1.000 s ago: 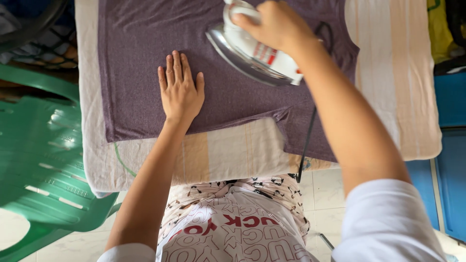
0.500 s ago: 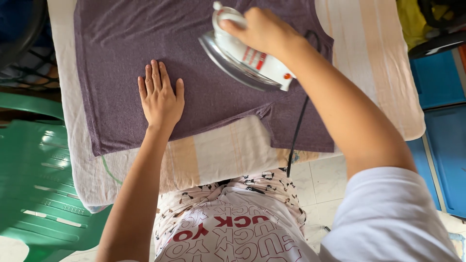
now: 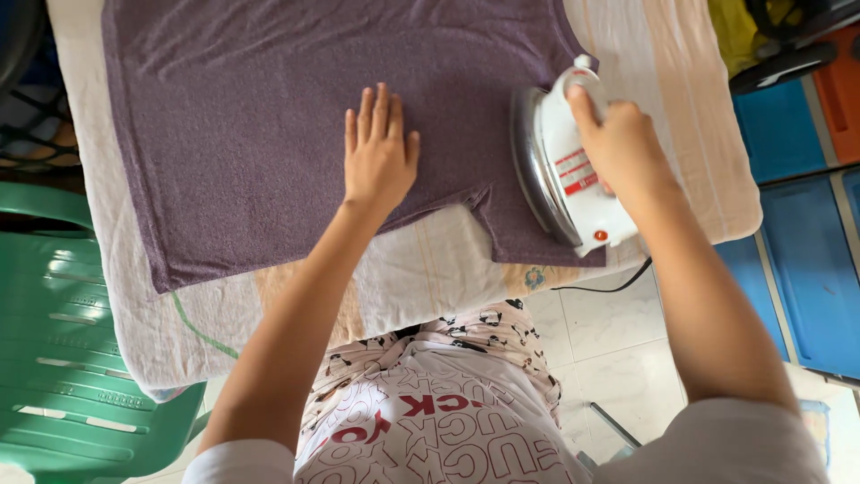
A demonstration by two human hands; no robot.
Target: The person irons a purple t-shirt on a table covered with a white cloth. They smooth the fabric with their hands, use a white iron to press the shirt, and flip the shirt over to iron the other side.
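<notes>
A purple T-shirt (image 3: 242, 134) lies spread flat on a padded board covered with a pale striped cloth (image 3: 403, 278). My left hand (image 3: 378, 152) rests palm down on the shirt's middle, fingers together and stretched out. My right hand (image 3: 618, 143) grips the handle of a white electric iron (image 3: 560, 175) with a shiny metal soleplate. The iron stands tilted on the shirt's near right sleeve, soleplate facing left. Its black cord (image 3: 609, 285) hangs off the board's near edge.
A green plastic chair (image 3: 72, 358) stands at the left of the board. Blue plastic drawers or boxes (image 3: 806, 260) stand at the right. White floor tiles (image 3: 609, 350) show below the board. Dark and yellow items sit at the far right corner.
My right hand has carried the iron rightward and nearer, from the shirt's middle to the right sleeve. My left hand has shifted right and farther up the shirt.
</notes>
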